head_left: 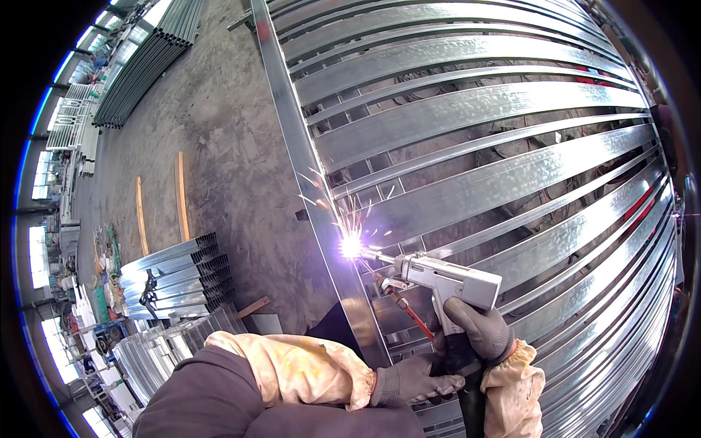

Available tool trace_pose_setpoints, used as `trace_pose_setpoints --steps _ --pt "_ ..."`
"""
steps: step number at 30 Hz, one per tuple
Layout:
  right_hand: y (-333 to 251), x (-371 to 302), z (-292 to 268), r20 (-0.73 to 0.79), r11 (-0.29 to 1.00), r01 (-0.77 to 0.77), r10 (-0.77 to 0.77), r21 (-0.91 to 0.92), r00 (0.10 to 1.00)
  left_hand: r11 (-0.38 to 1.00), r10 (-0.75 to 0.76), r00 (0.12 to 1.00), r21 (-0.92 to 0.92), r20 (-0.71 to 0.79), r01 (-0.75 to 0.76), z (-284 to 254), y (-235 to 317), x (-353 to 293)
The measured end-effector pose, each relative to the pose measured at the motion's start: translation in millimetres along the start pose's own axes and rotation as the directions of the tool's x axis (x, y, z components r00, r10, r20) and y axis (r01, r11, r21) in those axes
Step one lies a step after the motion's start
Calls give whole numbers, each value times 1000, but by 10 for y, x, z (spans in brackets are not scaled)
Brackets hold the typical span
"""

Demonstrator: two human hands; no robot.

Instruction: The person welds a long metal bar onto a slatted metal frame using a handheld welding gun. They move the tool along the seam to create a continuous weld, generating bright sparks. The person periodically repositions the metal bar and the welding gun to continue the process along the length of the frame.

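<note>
In my gloved right hand [482, 332] is the pistol grip of a silver welding gun [453, 279], its nozzle pointing left. A bright violet-white arc with flying sparks [350, 247] burns at the tip, where a metal slat meets the long side rail [296, 139]; its glare hides the joint. My gloved left hand [416, 379] closes around the base of the grip, just above the thick black cable [472, 412]. A thin red-and-copper tube [415, 317] runs under the gun. Wide and narrow galvanized slats [467, 109] extend right from the rail.
Stacked metal tubes [150, 66] lie on the floor at the far left. Nearer stand a bundle of channel profiles [171, 277] and two wooden strips [182, 197]. Dark cables and red parts [639, 204] show beneath the slats. Shelving [106, 358] lines the left side.
</note>
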State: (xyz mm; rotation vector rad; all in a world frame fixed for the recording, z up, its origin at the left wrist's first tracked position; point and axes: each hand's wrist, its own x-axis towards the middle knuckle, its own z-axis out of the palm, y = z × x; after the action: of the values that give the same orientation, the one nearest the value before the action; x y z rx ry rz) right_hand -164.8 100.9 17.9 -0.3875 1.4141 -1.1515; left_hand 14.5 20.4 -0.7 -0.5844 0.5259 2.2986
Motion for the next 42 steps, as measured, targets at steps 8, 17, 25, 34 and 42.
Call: trace_pose_setpoints --steps 8,17,25,34,42 --pt "-84 -11 100 -97 993 -38 49 115 994 1000 -17 999 17 45 16 29 35 -12" --pt "-62 -64 114 -145 967 -163 193 195 971 997 -45 999 68 26 43 52 34 -2" --pt "-111 -122 104 -109 940 -197 235 278 966 980 -54 998 191 -26 58 41 5 4" --pt "-216 -173 149 -70 918 -210 246 338 967 991 -55 998 126 41 49 86 12 -1" --pt "-186 -386 167 -58 899 -197 238 392 970 963 -166 986 221 32 155 219 46 -20"
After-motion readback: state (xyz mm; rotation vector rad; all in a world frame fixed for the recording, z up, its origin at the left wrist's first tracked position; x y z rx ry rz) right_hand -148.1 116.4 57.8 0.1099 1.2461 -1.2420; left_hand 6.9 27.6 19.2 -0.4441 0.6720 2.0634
